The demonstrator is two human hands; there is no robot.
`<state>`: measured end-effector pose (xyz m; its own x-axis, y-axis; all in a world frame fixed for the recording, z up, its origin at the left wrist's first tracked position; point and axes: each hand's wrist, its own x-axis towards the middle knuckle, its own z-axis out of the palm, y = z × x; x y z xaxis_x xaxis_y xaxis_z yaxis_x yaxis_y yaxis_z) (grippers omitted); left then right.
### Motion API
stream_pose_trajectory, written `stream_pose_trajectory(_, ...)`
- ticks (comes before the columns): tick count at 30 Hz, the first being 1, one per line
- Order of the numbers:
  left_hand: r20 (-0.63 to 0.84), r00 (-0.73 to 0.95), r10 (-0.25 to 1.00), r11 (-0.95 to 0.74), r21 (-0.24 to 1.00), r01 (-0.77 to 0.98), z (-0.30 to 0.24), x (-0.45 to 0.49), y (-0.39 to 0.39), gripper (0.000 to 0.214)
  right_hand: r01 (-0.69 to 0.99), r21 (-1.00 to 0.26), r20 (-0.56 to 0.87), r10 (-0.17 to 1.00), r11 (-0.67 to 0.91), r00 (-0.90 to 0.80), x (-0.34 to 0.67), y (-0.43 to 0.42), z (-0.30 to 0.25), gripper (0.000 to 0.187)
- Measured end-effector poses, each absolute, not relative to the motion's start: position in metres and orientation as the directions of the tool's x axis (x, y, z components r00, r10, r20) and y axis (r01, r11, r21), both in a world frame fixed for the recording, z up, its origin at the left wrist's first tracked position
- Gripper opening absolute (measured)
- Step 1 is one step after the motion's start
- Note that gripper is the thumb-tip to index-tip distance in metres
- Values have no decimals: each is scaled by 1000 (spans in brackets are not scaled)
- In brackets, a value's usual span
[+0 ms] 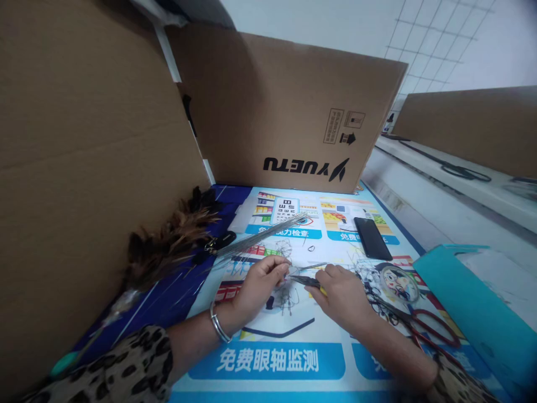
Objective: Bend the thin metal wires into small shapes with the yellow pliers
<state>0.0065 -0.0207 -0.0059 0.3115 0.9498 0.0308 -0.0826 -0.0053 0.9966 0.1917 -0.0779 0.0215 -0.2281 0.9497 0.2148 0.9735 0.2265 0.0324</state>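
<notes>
My left hand (258, 284), with a silver bangle at the wrist, pinches something thin and wire-like between thumb and fingertips; its exact form is too small to tell. In my right hand (344, 299) is a pair of needle-nose pliers (305, 280) with a yellow grip, its dark jaws pointing left close to my left fingertips. Beyond my left hand, a bundle of thin metal wires (268, 230) lies slantwise on the printed mat. Tangled bits of wire (287, 302) are scattered beneath both hands.
Scissors with red handles (436, 327) and a clear round container (399, 283) lie to the right, beside a teal box (470, 313). Farther back rests a black phone (373, 238). Brown feathers (168, 240) lie at left, along a cardboard wall (96, 140). Another cardboard panel (285, 106) stands behind.
</notes>
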Motion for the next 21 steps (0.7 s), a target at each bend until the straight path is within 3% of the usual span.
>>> stream_pose_trajectory(21, 0, 298, 955, 32, 994, -104, -8, 5, -16, 15, 947, -44, 162, 938, 318, -307, 199, -73, 18, 27)
